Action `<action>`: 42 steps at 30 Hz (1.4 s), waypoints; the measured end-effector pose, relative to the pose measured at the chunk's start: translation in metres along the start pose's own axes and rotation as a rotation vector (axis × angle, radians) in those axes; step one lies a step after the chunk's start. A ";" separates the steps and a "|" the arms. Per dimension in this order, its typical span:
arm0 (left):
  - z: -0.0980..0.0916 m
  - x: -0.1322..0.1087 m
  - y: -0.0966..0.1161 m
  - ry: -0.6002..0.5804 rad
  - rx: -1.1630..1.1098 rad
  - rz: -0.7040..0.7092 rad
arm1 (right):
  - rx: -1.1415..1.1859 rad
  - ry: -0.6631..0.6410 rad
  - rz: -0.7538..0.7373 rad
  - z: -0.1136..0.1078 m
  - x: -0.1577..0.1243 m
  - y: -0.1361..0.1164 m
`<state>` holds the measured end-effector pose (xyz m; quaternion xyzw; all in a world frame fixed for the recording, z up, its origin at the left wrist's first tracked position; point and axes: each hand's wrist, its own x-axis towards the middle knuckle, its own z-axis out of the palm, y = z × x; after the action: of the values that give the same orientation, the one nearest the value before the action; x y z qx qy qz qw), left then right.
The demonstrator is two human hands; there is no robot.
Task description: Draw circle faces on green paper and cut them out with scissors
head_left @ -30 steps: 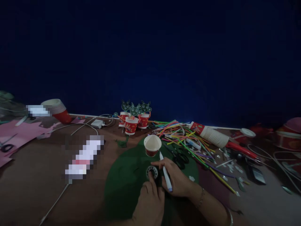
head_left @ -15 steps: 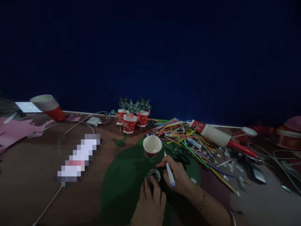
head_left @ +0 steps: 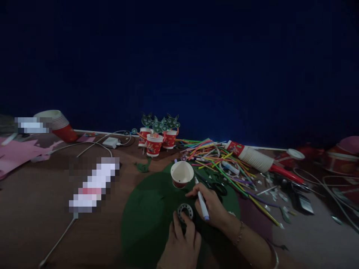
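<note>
My left hand [head_left: 181, 239] presses its fingertips on a small tape roll [head_left: 185, 213] with a pale, hole-dotted core, holding it on dark green paper [head_left: 143, 213]. Gripped in my right hand [head_left: 211, 203] is a white marker [head_left: 202, 204] with a purple end; its tip points up and away, just right of the tape roll. A red-and-white paper cup [head_left: 182, 172] stands upright beyond my hands, its open mouth showing. Dark-handled scissors [head_left: 215, 186] lie right of that cup, partly behind my right hand.
Several red cups with green animal-face cutouts [head_left: 155, 145] stand at the back. Coloured pipe cleaners [head_left: 206, 153] and a stack of cups [head_left: 255, 157] lie to the right. A cup stack [head_left: 60, 125], pink paper [head_left: 17, 155] and a charger [head_left: 111, 142] with cable are left.
The view has shifted slightly. My left hand and the tape roll sit a little lower and further right in the picture. My right hand keeps the marker in nearly the same pose.
</note>
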<state>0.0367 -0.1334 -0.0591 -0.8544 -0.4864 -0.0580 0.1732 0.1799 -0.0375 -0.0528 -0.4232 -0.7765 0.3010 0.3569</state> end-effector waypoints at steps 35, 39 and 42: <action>-0.009 -0.008 0.002 -0.007 0.105 -0.040 | -0.003 -0.091 -0.091 -0.006 -0.002 -0.001; -0.011 -0.006 0.001 -0.012 0.113 -0.022 | 0.006 -0.080 -0.077 -0.006 -0.002 -0.001; -0.016 -0.004 -0.002 -0.007 0.101 -0.007 | 0.018 -0.087 -0.058 -0.005 -0.002 0.000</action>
<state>0.0346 -0.1410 -0.0451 -0.8431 -0.4924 -0.0308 0.2141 0.1848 -0.0380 -0.0504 -0.3836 -0.8006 0.3155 0.3352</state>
